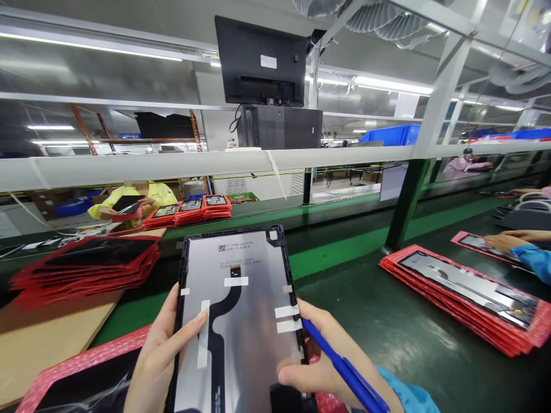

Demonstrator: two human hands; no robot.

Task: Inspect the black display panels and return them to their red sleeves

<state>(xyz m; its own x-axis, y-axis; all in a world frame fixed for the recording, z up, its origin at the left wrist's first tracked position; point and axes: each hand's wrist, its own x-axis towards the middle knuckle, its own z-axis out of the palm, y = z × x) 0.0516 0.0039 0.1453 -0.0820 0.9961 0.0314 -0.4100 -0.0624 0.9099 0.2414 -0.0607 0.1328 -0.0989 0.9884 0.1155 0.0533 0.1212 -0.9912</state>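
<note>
A tablet screen assembly (253, 344) is held up in front of me, its silver back facing me, inside a black frame. White tape strips and a dark curved flex cable (218, 344) run over that back. My left hand (155, 350) grips the left edge, thumb pressed on a long strip of tape. On the opposite edge, my right hand (329, 344) holds the assembly with its thumb over the silver face. A blue pen (344, 370) is also tucked in that hand, slanting down to the right. Part of the fingers is hidden behind the assembly.
Red bubble-wrap pouches (86, 264) are piled at left beside a wooden board (55, 338). Another pouch (94, 373) with a dark panel lies near me. Pouches with panels (469, 292) are stacked at right, near a co-worker's hand (501, 242). A white rail (206, 165) crosses ahead.
</note>
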